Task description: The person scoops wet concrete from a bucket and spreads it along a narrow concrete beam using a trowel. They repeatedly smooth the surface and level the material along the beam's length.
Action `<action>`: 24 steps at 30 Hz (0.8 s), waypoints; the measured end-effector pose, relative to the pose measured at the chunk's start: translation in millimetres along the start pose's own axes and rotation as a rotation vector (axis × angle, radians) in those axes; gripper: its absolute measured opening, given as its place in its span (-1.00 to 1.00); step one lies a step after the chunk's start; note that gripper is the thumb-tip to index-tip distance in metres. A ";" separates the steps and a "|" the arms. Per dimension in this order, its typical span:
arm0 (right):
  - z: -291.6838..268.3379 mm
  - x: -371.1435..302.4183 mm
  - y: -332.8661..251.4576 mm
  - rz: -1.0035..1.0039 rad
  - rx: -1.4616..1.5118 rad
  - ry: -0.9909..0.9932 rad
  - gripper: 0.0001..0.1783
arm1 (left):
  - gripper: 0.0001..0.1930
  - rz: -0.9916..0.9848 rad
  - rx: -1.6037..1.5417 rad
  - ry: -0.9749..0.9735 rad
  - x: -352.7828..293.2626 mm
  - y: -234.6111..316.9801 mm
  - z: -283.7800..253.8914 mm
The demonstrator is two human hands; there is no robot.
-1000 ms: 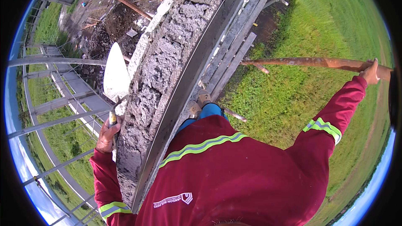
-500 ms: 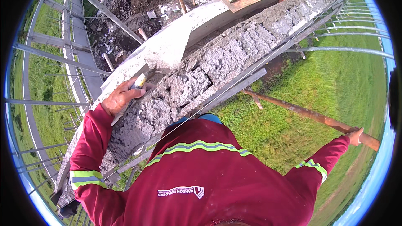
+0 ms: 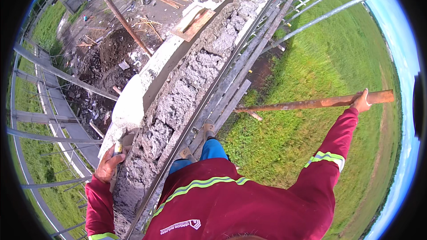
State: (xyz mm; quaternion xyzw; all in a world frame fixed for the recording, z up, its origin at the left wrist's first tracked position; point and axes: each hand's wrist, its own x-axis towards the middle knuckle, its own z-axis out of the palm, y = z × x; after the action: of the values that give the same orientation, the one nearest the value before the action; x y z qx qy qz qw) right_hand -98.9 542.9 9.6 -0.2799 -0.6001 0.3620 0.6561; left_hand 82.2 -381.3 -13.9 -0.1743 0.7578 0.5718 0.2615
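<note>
My left hand [image 3: 108, 165] is closed round the pale handle of a trowel [image 3: 118, 146], low over the inner edge of a wall top. The trowel's blade is mostly hard to make out against the whitish concrete. Beside it runs a long bed of rough grey wet mortar [image 3: 178, 92], lumpy and split by cracks. Far out to the right, my right hand [image 3: 361, 102] grips a rusty steel pipe [image 3: 307, 103] near its outer end, with that arm stretched out.
A brown board [image 3: 193, 25] with a pale block-like piece on it rests across the wall's far part. My boots [image 3: 208, 129] stand on narrow scaffold planks [image 3: 238, 100] high above grass. Metal scaffold tubes [image 3: 66, 76] cross on the left; a rusty post [image 3: 119, 13] rises beyond the wall.
The view has swung, so the wall runs more steeply and my boots show. My left hand sits lower in the picture, still on the trowel; my right hand keeps hold of the pipe.
</note>
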 end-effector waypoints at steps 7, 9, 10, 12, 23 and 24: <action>-2.3 -8.3 -16.5 0.042 -0.042 -0.035 -0.65 | -0.73 0.000 -0.094 -0.005 -0.3 -1.0 1.9; -3.2 -8.2 -17.3 0.008 -0.049 -0.014 -0.65 | -0.76 0.024 -0.097 0.005 1.7 -1.2 2.5; -4.0 -8.4 -17.1 0.035 -0.052 -0.007 -0.66 | -0.74 0.000 -0.097 0.011 2.8 -1.5 2.1; -4.8 -8.0 -16.7 0.019 -0.047 -0.028 -0.66 | -0.71 0.032 -0.079 -0.004 3.9 -2.8 1.6; -6.8 -7.9 -16.3 0.043 -0.022 -0.036 -0.66 | -0.54 0.001 0.023 -0.014 3.1 9.2 1.0; -6.7 -8.2 -16.7 0.074 -0.006 -0.039 -0.66 | -0.54 0.029 0.021 -0.016 2.9 10.1 0.6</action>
State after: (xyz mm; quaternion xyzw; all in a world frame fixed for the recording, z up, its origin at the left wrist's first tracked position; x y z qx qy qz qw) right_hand -90.1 526.9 17.4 -0.2966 -0.6030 0.3896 0.6298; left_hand 74.3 -377.7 -7.9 -0.1558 0.7642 0.5689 0.2610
